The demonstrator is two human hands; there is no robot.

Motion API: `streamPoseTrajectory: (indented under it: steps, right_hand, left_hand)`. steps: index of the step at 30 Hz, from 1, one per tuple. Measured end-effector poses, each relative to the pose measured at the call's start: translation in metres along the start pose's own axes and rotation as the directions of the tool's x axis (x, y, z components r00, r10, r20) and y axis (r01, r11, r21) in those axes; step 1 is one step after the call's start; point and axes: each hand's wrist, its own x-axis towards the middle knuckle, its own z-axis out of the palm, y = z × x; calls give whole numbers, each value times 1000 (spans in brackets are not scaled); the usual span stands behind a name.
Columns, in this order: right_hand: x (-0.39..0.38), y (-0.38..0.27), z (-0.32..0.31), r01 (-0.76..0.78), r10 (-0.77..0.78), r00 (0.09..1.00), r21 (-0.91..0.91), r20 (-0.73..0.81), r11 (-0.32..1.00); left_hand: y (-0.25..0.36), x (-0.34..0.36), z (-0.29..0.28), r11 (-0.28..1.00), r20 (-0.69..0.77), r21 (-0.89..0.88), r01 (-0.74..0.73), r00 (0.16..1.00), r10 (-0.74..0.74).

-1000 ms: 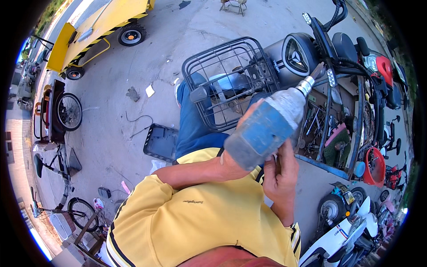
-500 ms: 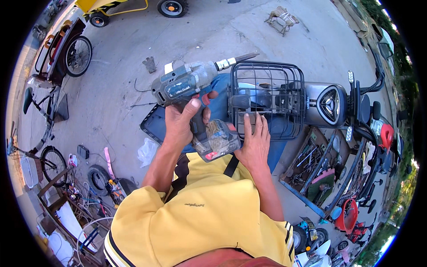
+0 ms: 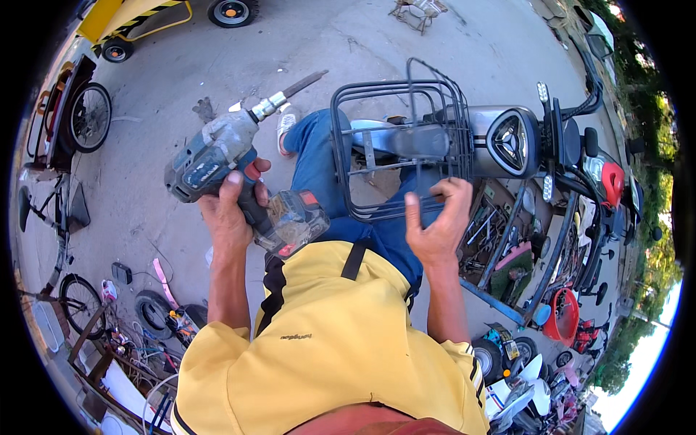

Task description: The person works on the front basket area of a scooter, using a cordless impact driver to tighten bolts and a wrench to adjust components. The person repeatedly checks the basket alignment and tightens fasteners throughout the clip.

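My left hand [image 3: 226, 214] is closed round the grip of a grey and blue cordless power tool [image 3: 212, 158], which has a long metal bit pointing up and to the right and a large battery at the bottom. My right hand [image 3: 436, 214] is at the lower bars of a black wire basket [image 3: 341, 145], its thumb apart and fingers loosely bent, touching it. The basket sits at the front of a silver-grey scooter [image 3: 475, 116], above my jeans-clad legs. Part of the basket is blurred.
An open crate of tools [image 3: 500, 239] stands at right, near a red basin [image 3: 562, 319] and parked scooters. A yellow cart [image 3: 98, 25] is at upper left, a tricycle [image 3: 90, 116] and bicycle [image 3: 83, 308] below it. A tyre [image 3: 152, 319] lies among clutter at lower left.
The tool has swung round and moved left and down in my left hand. My right hand has left the tool for the basket, moving right; its fingers are now more bent.
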Motion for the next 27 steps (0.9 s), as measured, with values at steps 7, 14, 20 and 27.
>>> streamPoseTrajectory:
  steps: [7, 14, 20, 27]
  right_hand:
    - [36, 63, -111, -342, 361, 873, 117, -327, 932]
    - [38, 84, -122, -385, 430, 837, 196, -339, 902]
    - [32, 84, -127, -395, 377, 838, 39, -393, 918]
    - [33, 98, -123, -382, 370, 854, 40, -366, 923]
  left_hand:
    - [-30, 4, 60, 942, 158, 31, 334, 929, -335]
    - [-109, 7, 135, 772, 287, 42, 634, 732, -618]
    - [-173, 8, 166, 664, 293, -17, 748, 638, -712]
    - [-205, 13, 177, 589, 145, -203, 782, 619, -772]
